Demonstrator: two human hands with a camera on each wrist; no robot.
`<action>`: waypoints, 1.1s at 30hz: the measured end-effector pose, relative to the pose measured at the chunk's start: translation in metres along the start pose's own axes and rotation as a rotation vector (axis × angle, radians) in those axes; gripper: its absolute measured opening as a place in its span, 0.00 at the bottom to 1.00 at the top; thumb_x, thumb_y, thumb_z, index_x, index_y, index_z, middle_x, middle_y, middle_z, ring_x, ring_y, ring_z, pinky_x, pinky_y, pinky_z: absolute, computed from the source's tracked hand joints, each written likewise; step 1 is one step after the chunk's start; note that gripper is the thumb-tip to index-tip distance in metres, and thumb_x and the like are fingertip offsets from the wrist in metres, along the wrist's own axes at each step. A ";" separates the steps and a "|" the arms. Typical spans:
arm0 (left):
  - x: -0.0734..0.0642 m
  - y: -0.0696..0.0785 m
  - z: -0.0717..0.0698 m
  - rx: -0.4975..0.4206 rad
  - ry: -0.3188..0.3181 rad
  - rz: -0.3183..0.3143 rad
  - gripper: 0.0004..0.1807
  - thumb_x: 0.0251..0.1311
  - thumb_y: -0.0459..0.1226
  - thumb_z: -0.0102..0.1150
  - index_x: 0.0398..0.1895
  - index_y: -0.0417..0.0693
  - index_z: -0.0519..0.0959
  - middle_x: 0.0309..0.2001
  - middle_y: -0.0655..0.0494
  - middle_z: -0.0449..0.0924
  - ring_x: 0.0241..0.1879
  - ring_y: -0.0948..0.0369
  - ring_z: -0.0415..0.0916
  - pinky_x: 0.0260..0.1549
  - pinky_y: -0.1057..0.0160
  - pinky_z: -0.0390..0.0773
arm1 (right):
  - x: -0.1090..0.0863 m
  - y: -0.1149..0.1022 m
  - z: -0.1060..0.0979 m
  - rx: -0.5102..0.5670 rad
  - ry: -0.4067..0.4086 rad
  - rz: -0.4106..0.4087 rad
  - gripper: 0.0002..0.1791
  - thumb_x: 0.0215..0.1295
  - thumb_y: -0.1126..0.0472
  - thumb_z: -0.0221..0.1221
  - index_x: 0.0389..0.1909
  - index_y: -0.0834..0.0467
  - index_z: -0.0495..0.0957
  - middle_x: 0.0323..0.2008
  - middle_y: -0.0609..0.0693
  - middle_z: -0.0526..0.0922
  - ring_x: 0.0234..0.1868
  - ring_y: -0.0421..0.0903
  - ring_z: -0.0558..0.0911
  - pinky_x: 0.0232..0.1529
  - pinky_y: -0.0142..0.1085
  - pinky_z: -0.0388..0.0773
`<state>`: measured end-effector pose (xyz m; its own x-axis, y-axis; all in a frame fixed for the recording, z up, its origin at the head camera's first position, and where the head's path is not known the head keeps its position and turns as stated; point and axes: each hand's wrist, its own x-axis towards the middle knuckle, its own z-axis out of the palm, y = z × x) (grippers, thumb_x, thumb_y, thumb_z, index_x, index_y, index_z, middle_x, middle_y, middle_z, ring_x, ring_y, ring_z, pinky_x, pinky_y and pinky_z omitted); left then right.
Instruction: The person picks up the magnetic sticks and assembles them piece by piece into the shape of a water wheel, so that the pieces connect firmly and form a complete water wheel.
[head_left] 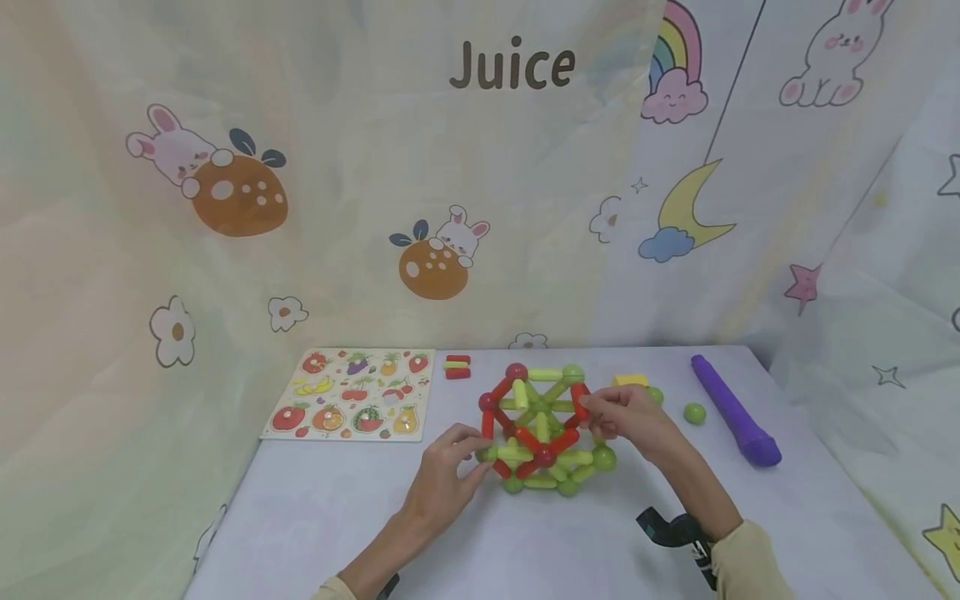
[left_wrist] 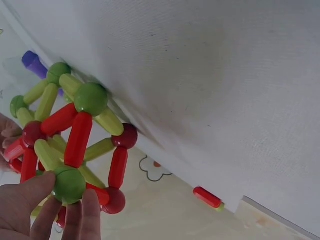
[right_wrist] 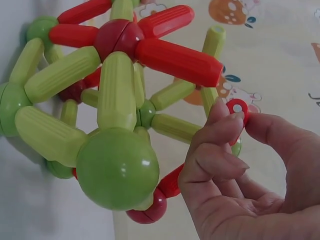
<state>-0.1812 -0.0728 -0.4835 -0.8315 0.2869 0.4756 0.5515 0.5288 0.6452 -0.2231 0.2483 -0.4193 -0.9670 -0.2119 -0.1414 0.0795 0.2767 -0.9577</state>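
A frame of red and yellow-green building rods joined by red and green balls stands on the table [head_left: 315,517] between the hands. My left hand [head_left: 442,479] grips a green ball [left_wrist: 69,185] at its near left corner, thumb on one side and fingers on the other. At the upper right of the frame, my right hand [head_left: 633,417] pinches a red building rod [right_wrist: 236,125] between thumb and forefinger. In the right wrist view its round end, with a pale dot, points up. Two red rods [right_wrist: 180,62] jut freely from a red ball [right_wrist: 119,40] near it.
A fruit puzzle board [head_left: 348,396] lies at the back left, with a few short rods [head_left: 458,367] beside it. Behind the right hand are a yellow piece [head_left: 630,380] and loose green balls [head_left: 694,413]. A purple toy microphone [head_left: 735,408] lies farther right.
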 end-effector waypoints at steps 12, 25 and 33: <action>-0.002 0.002 -0.003 -0.011 0.004 -0.008 0.18 0.57 0.27 0.80 0.51 0.45 0.90 0.48 0.56 0.86 0.46 0.62 0.85 0.46 0.61 0.89 | -0.007 0.034 -0.029 -0.055 0.039 -0.231 0.19 0.78 0.60 0.66 0.57 0.72 0.83 0.45 0.67 0.91 0.41 0.52 0.93 0.48 0.37 0.89; 0.000 -0.001 -0.001 -0.021 0.014 -0.004 0.19 0.57 0.27 0.80 0.51 0.45 0.90 0.48 0.57 0.86 0.44 0.63 0.85 0.45 0.63 0.88 | -0.003 0.104 -0.133 -0.661 0.462 -0.162 0.26 0.70 0.67 0.70 0.65 0.74 0.78 0.60 0.75 0.81 0.63 0.77 0.78 0.61 0.68 0.76; 0.000 -0.001 -0.001 -0.024 0.009 -0.001 0.19 0.57 0.27 0.80 0.51 0.46 0.90 0.48 0.57 0.86 0.44 0.63 0.84 0.43 0.64 0.88 | 0.000 0.123 -0.142 -0.745 0.414 -0.174 0.20 0.62 0.74 0.70 0.53 0.79 0.81 0.48 0.79 0.84 0.47 0.78 0.85 0.47 0.66 0.84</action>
<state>-0.1820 -0.0743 -0.4836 -0.8316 0.2791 0.4801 0.5520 0.5097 0.6599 -0.2474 0.4153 -0.5019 -0.9724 0.0102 0.2330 -0.1166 0.8440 -0.5235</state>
